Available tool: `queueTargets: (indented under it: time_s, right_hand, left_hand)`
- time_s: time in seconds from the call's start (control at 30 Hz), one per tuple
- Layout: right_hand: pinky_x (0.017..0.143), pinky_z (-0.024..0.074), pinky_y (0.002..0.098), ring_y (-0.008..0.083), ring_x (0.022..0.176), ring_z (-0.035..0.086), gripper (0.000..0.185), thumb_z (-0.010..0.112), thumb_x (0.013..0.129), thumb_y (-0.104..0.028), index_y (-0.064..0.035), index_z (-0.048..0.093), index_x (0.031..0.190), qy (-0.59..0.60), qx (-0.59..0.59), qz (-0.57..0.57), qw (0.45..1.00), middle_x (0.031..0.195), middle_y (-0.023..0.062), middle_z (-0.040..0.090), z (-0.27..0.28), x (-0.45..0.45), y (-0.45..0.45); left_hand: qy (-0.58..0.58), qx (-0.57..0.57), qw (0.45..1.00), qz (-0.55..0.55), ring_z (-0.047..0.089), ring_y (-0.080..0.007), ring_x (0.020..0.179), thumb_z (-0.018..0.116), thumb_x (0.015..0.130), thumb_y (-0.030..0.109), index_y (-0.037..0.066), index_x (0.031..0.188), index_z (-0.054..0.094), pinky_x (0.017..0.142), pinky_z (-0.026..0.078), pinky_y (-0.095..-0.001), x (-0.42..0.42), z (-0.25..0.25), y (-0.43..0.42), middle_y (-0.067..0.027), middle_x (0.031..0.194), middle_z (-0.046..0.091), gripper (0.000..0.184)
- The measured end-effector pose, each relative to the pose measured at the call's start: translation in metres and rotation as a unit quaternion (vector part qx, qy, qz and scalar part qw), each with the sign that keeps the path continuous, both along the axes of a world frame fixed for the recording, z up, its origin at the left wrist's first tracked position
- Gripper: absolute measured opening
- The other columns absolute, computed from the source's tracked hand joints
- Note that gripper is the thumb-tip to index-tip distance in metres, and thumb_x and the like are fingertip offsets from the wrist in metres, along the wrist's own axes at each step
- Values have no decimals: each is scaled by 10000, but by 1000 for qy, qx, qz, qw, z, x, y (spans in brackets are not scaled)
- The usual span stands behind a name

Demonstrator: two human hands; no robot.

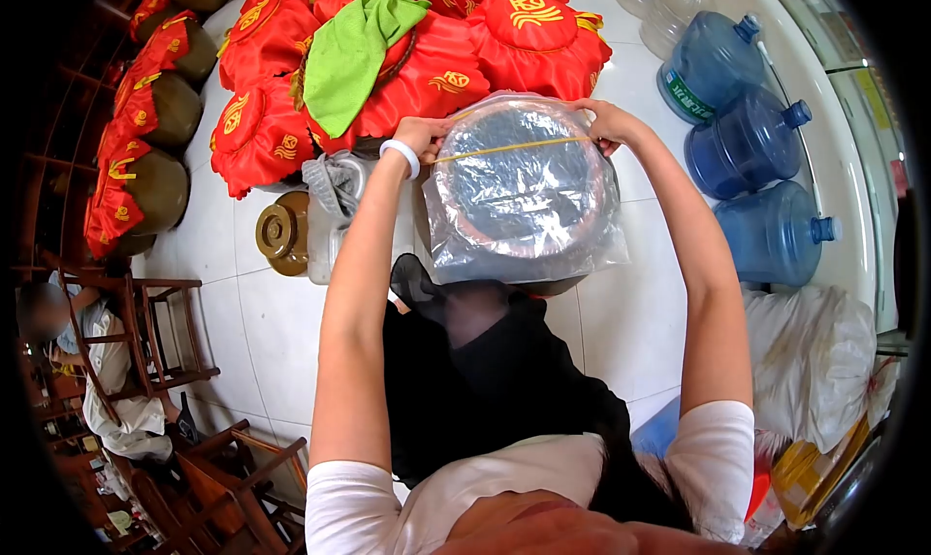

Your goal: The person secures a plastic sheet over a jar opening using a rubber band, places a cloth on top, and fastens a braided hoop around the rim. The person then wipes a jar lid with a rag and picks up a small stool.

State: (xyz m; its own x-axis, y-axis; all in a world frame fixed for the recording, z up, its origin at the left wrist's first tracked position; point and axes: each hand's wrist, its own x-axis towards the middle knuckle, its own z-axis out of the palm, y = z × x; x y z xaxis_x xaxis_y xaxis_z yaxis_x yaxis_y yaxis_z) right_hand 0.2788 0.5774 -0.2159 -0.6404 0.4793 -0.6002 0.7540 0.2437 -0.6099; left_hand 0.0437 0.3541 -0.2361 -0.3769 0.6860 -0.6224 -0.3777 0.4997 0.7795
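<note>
A clear plastic sheet (pixel 582 254) lies over the round top of a wide jar (pixel 558 285), its loose edges hanging around the rim. A thin yellow rubber band (pixel 514 148) runs stretched across the plastic, from one of my hands to the other. My left hand (pixel 424 138), with a white band on the wrist, pinches the band at the left of the rim. At the right of the rim, my right hand (pixel 613 126) has its fingers closed around the band's other end. The jar's body is mostly hidden under the plastic.
Jars under red cloth covers (pixel 262 128) crowd the far side, a green cloth (pixel 354 60) on one. A brown lidded pot (pixel 283 233) stands left. Blue water bottles (pixel 747 138) line the right wall. Wooden chairs (pixel 165 332) and a seated person (pixel 112 361) are at left.
</note>
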Motion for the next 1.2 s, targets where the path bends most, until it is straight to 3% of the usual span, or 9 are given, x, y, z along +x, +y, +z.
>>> queueTargets:
  time_s: [0.43,0.6,0.7,0.77,0.83,0.97,1.07,1.1,1.2]
  right_hand:
    - [369,296,244,101,411,355,765,459,576,92,-200,393,1279,127,-120,-25,984,550,-11,376,-23,47,-6]
    - [436,319,214,78,499,359,779,482,556,76,-226,417,1271,161,-95,-1,982,618,-30,366,-22,69,-25]
    - [501,348,213,83,560,390,738,491,559,68,-183,411,1248,200,-73,-24,977,631,-28,371,-27,83,-36]
    - [576,366,216,88,627,408,672,506,577,60,-137,402,1211,250,-33,-38,967,671,-23,386,-43,97,-43]
    - [567,365,225,88,624,416,638,521,596,55,-115,391,1197,257,-12,-53,965,665,-22,392,-45,107,-58]
    - [595,394,274,143,652,461,579,557,630,32,-96,379,1166,251,79,-88,961,736,15,418,-40,115,-87]
    - [617,407,305,182,678,482,538,567,638,17,-106,388,1131,234,129,-98,959,780,37,422,-26,117,-102]
    - [627,411,321,202,693,490,504,571,642,10,-112,397,1100,223,140,-95,960,797,47,422,-23,118,-106]
    - [628,410,325,209,705,486,402,556,656,11,-111,418,1013,220,195,-31,955,787,51,428,-28,121,-115]
  left_hand:
    - [81,3,996,20,259,-33,424,402,823,-12,131,1251,481,372,196,-196,40,7,-51,67,580,374,458]
    - [75,36,996,17,277,-35,445,409,824,-29,140,1277,449,385,219,-193,48,-4,-67,69,597,384,486]
    - [191,66,979,-40,425,-70,474,535,700,-29,96,1300,413,409,359,-230,43,-17,-78,21,606,455,625]
    - [213,73,973,-48,436,-67,481,566,672,-10,79,1300,409,422,366,-221,60,-5,-85,21,604,467,653]
    - [260,97,959,-60,440,-58,492,661,600,47,23,1290,402,453,369,-197,69,-4,-94,27,588,480,737]
    - [329,89,936,-87,428,-66,522,748,590,87,-25,1309,336,471,361,-208,86,6,-104,25,614,462,836]
    - [433,35,897,-86,421,-68,519,791,562,141,-36,1299,345,469,360,-214,92,2,-105,22,606,458,879]
    - [429,9,900,-76,480,-113,562,842,459,250,-3,1263,406,541,407,-253,98,13,-104,-17,617,514,949]
    - [414,12,906,-86,492,-128,580,853,434,262,17,1281,382,559,416,-254,102,11,-104,-27,641,526,1000]
